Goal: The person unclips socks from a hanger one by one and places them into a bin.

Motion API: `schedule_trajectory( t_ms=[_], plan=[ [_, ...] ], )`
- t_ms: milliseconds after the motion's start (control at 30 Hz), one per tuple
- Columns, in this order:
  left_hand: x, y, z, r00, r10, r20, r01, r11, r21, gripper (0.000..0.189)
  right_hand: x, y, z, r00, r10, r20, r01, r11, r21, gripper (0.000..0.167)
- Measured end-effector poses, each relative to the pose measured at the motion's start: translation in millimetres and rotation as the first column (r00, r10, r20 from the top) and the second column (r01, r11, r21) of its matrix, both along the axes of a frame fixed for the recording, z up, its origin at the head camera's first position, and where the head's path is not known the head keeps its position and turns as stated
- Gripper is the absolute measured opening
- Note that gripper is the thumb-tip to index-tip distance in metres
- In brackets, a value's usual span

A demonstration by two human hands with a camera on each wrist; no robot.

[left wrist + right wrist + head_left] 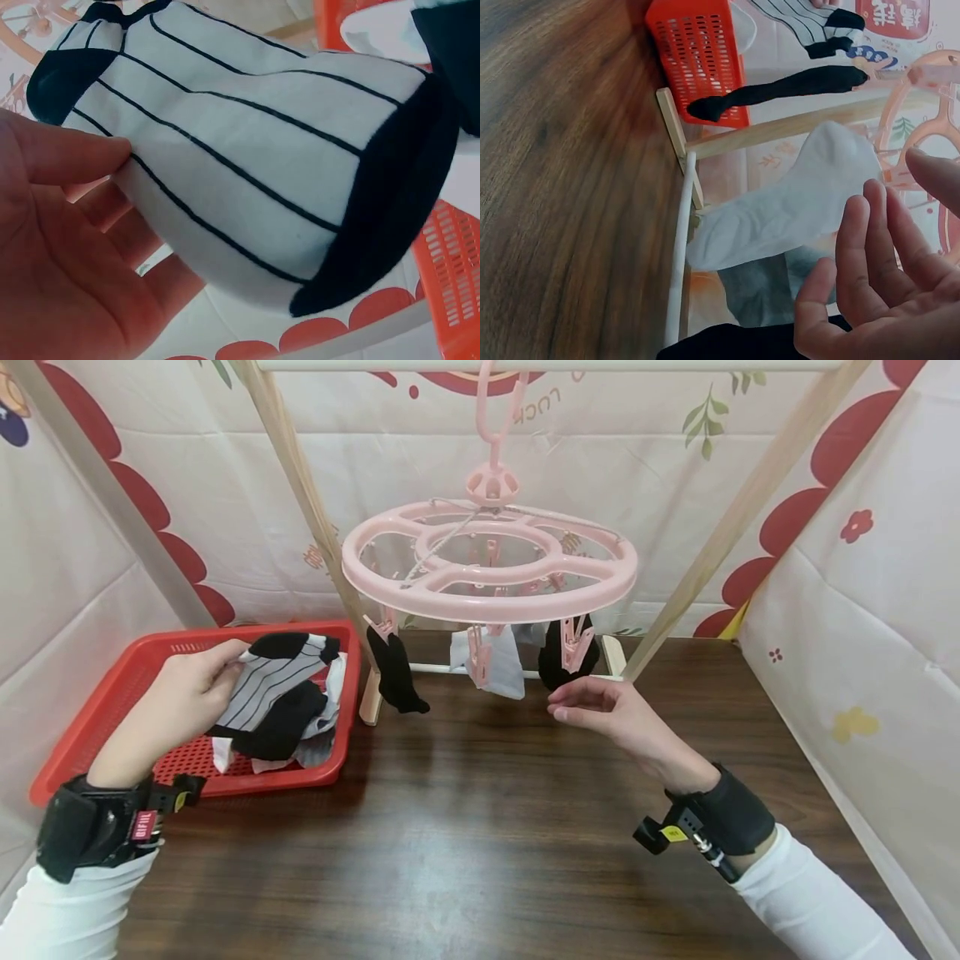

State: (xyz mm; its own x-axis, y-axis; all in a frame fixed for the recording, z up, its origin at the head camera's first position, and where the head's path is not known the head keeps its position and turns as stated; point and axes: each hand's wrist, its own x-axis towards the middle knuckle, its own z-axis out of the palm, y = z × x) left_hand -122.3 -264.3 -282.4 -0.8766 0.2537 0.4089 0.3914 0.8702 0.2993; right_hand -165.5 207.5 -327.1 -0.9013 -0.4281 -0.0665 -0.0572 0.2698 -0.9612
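Note:
My left hand [187, 693] pinches a white sock with black stripes [225, 142] between thumb and fingers, above the red basket [277, 781]. In the left wrist view the sock's black parts show at both ends. Apart from any hold, my right hand [622, 714] has its fingers loosely bent, right beside a black sock [553, 662] on the round pink clip hanger [491, 607]. Also hanging there are a white sock [795, 202], another black sock [395, 675] at the left, and a grey sock [761, 292] mostly hidden behind the white one.
More socks [277, 727] lie piled in the basket. A wooden frame [720, 518] with a white top bar [675, 364] carries the hanger. Pink clips [478, 656] dangle below the ring. Patterned cloth walls [847, 585] surround the dark wooden table [465, 860].

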Motion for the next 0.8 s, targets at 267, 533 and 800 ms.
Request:
schedule_trajectory(
  t_ms=[267,533,800],
  plan=[
    [-5.3,-16.0,2.9,1.0,0.028,0.011,-0.028,0.999,-0.024,0.012,0.4,7.9,-8.1,1.0,-0.001,0.008,0.001,1.0,-0.007,0.034],
    [-10.8,-34.5,-3.5,0.984,0.127,0.124,-0.131,0.991,0.03,0.021,2.1,11.1,-14.3,1.0,-0.011,0.027,0.011,1.0,-0.005,0.031],
    [-9.6,-33.0,-15.6,0.975,0.12,0.186,-0.128,0.991,0.034,0.022,-1.1,12.8,-15.8,0.999,0.007,0.041,-0.006,1.0,-0.016,0.034]
  ],
)
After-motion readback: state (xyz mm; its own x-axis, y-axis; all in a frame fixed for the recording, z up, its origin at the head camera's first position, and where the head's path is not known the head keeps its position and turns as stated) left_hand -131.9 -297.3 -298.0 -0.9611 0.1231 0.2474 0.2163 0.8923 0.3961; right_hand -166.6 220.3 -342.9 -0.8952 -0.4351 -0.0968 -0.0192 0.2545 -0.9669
